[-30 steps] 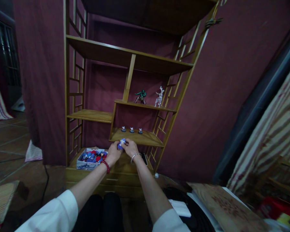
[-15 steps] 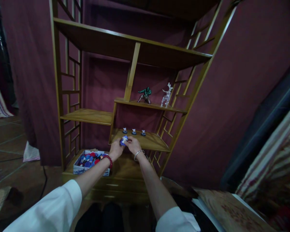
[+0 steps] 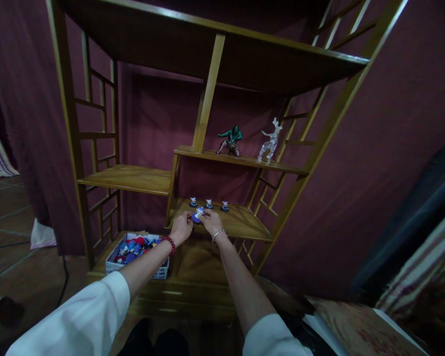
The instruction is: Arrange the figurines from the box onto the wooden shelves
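Note:
A small purple-and-white figurine (image 3: 198,216) on a round purple base is held just over the front of the lower right shelf (image 3: 241,225). My right hand (image 3: 212,223) pinches it from the right side. Against the left edge of its base are the closed fingertips of my left hand (image 3: 181,229), their exact contact hard to make out. Behind it, three small dark-based figurines stand in a row on the same shelf: a left one (image 3: 193,202), a middle one (image 3: 208,203) and a right one (image 3: 224,206).
A box (image 3: 113,267) full of red and blue figurines sits below left. On the shelf above stand a green-topped crouching statuette (image 3: 231,141) and a clear deer figure (image 3: 270,142). A wooden divider (image 3: 208,94) and slatted shelf sides frame the space.
My view has moved closer to the shelves. The purple figurine and both hands have shifted slightly right, and more of its round base shows between the hands.

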A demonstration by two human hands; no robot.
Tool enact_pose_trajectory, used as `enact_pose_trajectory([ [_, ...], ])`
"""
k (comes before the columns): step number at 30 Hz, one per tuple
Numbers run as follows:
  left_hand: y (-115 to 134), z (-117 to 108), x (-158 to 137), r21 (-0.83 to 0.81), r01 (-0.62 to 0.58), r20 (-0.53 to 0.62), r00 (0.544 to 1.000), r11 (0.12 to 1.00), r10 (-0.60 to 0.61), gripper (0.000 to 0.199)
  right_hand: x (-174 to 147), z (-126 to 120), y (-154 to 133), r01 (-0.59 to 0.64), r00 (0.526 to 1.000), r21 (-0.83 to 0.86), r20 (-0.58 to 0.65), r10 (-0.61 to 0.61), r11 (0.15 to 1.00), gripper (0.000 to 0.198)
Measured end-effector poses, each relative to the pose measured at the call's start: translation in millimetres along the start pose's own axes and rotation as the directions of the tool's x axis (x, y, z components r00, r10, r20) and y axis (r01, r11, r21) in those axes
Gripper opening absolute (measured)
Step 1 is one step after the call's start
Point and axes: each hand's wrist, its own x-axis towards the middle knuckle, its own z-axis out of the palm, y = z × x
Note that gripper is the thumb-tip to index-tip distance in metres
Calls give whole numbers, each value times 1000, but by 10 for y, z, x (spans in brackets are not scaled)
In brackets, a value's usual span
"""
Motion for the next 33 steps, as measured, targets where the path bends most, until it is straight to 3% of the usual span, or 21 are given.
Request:
enact_pose_trajectory([
  [10,-149,7,191,212,-85,65,995,974,72,34,249,131,160,-33,999,-96,2,33,995,19],
  [15,-289,25,351,155,-58,61,997,986,49,35,369,148,190,-33,999,-139,-15,31,990,18],
  [23,-470,106,544,179,-214,62,976,960,206,45,455,161,109,-2,1000,-252,-1,2,968,16],
  [33,-454,127,541,141,-231,97,971,963,218,43,588,255,147,39,996,-235,82,-20,971,17],
])
